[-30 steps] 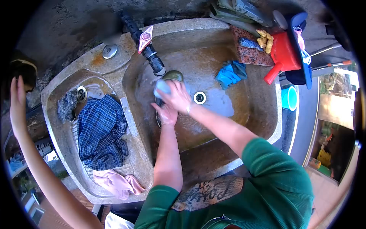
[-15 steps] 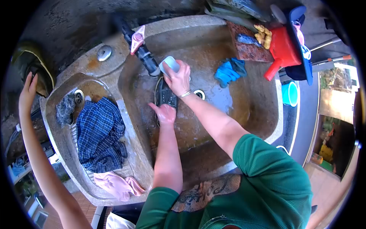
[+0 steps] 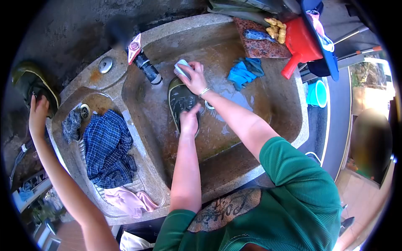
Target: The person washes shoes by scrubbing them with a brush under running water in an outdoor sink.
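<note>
A dark green shoe [image 3: 181, 97] with a pale sole edge lies wet in the large basin of the stone sink. My left hand [image 3: 189, 121] grips its near end, some of the fingers hidden in or behind the shoe. Just above the far end, my right hand [image 3: 194, 79] is closed around a pale blue-white block [image 3: 182, 67]; whether it is a brush or soap I cannot tell. To the left of the block, a black tap [image 3: 147, 69] with a pink handle [image 3: 134, 49] points into the basin.
Another person's hand [image 3: 39, 108] holds a similar olive shoe [image 3: 31, 77] at far left. Checked blue cloth [image 3: 106, 146] and pink cloth [image 3: 127, 201] lie in the smaller basin. Blue gloves [image 3: 245, 73], ginger [image 3: 276, 30] and a red dipper [image 3: 303, 44] are at right.
The shoe now shows more of its upper, and my left hand has turned on it. My right hand has moved slightly with the block. The other person's hand reaches further into their shoe.
</note>
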